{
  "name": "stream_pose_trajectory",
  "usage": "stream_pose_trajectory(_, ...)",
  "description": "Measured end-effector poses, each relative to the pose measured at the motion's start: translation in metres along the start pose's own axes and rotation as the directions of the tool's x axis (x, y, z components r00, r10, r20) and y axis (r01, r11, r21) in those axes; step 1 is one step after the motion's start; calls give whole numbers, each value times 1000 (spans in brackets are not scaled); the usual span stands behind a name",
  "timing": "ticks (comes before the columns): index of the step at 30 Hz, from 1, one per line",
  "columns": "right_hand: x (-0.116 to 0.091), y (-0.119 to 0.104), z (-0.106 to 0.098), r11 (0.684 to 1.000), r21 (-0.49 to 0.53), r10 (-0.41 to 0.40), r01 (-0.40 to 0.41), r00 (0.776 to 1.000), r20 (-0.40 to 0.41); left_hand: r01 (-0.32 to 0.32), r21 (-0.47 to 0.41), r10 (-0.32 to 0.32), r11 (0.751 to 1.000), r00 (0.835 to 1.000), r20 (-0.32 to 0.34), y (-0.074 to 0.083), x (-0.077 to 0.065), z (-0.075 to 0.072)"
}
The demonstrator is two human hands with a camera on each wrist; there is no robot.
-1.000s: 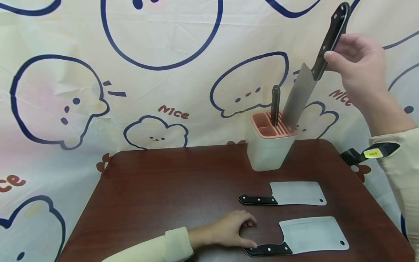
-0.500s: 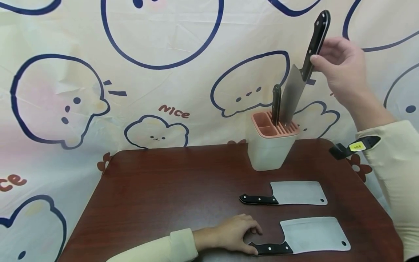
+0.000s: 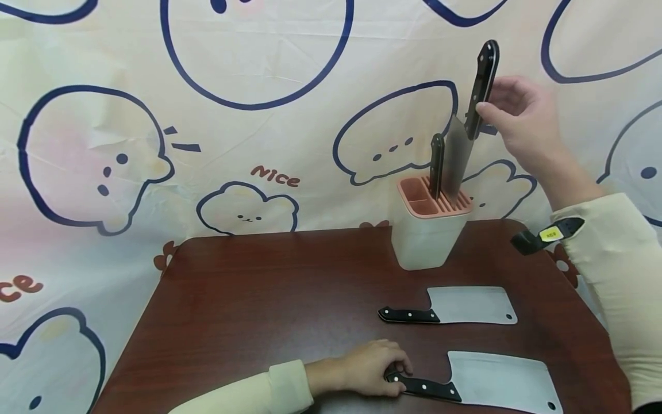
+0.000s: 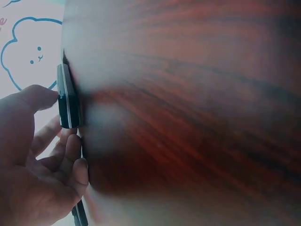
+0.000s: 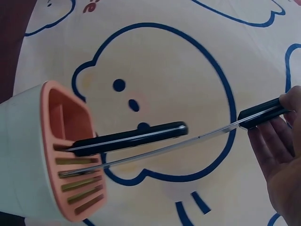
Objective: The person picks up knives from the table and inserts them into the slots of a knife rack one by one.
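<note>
My right hand [image 3: 527, 121] pinches the black handle of a kitchen knife [image 3: 457, 152] between thumb and fingers. The blade's lower end sits in a slot of the knife holder [image 3: 426, 244], a pale box with a pink slotted top. In the right wrist view, the blade enters a slot near another black-handled knife [image 5: 131, 138] standing in the holder. My left hand [image 3: 369, 368] pinches the handle end of the nearer cleaver [image 3: 504, 379], which lies slanted at the table's front. In the left wrist view, its handle [image 4: 69, 96] is between thumb and fingers.
A second cleaver [image 3: 470, 305] lies flat on the dark wooden table [image 3: 258, 299], between the holder and the nearer cleaver, blade to the right. Behind the table hangs a cartoon-print cloth [image 3: 279, 138]. Beside two small compartments [image 5: 66, 117], the holder's top has several slots.
My right hand has moved left and down, bringing the knife more upright and deeper into the holder. My left hand has taken hold of the nearer cleaver's handle, and that cleaver has turned slightly.
</note>
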State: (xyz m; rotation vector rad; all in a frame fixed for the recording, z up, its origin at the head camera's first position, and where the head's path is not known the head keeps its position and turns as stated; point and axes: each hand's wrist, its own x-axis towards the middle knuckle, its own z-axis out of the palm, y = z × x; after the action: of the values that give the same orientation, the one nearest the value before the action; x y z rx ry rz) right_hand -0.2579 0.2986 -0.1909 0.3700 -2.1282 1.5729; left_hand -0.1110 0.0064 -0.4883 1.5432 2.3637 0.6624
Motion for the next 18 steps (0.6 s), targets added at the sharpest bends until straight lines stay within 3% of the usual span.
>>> stream_pose_trajectory(4,-2,11,3,990,-136,48,-45,999,17,5,7,-5,1000,1000,21,0,-1,-1)
stream_pose_trajectory(11,-9,30,9,972,-224,85,-69,994,63,34,21,-35,999,997,67,0,-1,-2)
stream_pose_trajectory(18,-15,43,15,946,-303,148,-114,985,93,31,34,-31,999,999,27,-2,0,2)
